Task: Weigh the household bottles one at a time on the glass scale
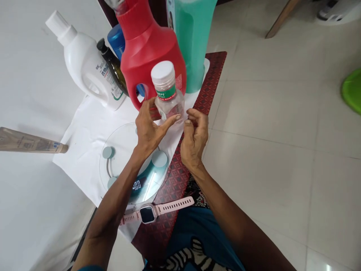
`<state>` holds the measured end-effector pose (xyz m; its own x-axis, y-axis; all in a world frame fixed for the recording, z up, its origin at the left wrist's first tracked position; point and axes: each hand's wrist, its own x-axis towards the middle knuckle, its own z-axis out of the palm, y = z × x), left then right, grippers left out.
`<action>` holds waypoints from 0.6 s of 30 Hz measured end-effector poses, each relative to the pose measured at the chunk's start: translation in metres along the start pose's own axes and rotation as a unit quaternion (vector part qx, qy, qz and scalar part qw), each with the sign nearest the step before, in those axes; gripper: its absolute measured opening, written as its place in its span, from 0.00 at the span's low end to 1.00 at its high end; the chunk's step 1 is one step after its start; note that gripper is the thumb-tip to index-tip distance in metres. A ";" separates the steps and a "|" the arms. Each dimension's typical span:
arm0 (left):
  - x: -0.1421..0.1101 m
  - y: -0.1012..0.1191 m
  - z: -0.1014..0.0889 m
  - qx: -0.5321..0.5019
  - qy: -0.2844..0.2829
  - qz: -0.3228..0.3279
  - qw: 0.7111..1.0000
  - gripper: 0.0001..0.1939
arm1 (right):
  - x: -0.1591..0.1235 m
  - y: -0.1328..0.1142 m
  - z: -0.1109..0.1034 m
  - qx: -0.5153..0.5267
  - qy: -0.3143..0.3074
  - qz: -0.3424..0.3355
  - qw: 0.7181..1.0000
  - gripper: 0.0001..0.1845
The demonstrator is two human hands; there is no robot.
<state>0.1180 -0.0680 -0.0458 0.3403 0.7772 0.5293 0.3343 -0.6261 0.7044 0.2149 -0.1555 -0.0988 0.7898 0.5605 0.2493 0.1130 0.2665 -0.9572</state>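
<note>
My left hand (pixel 149 128) is closed around the lower part of a small clear plastic jar (pixel 172 103) with a white screw cap and a green label band. The jar stands upright, slightly tilted, in front of a red detergent jug. Just to its right, my right hand (pixel 196 137) is curled with the thumb against the bent fingers, and nothing shows in it. Under my left forearm lies a round glass scale (pixel 152 188) with a lit digital display. A pink-strapped smartwatch (pixel 147 214) rests at the table's near edge.
A red jug (pixel 152 49), a white detergent bottle (pixel 81 56), a dark pump bottle (pixel 114 69), a blue container (pixel 116 37) and a green bottle (pixel 193 45) crowd the back. A beige tube (pixel 31 141) is at the left. A patterned red table edge (pixel 211 81) borders the tiled floor.
</note>
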 end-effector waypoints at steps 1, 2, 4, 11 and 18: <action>0.000 -0.001 0.001 0.013 0.002 0.005 1.000 0.36 | 0.000 0.000 0.000 -0.013 -0.023 -0.009 1.000 0.15; 0.000 -0.001 0.001 0.028 0.001 0.006 1.000 0.36 | 0.001 0.001 -0.001 -0.025 -0.039 -0.018 0.999 0.15; -0.003 0.003 -0.006 0.057 -0.022 0.001 0.998 0.38 | 0.001 0.005 -0.002 -0.045 -0.050 -0.033 0.997 0.17; -0.024 0.017 -0.086 0.137 0.044 -0.008 0.990 0.39 | 0.002 0.020 -0.002 -0.058 -0.031 -0.037 0.997 0.23; -0.078 -0.046 -0.251 0.323 0.418 -0.091 0.844 0.40 | 0.007 0.035 0.000 -0.061 -0.006 -0.062 0.996 0.28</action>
<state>-0.1446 -0.0844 -0.0004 -0.4171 0.4678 0.7792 0.8160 -0.1848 0.5477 0.2246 -0.1424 -0.1301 0.7581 0.5384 0.3681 0.2828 0.2373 -0.9294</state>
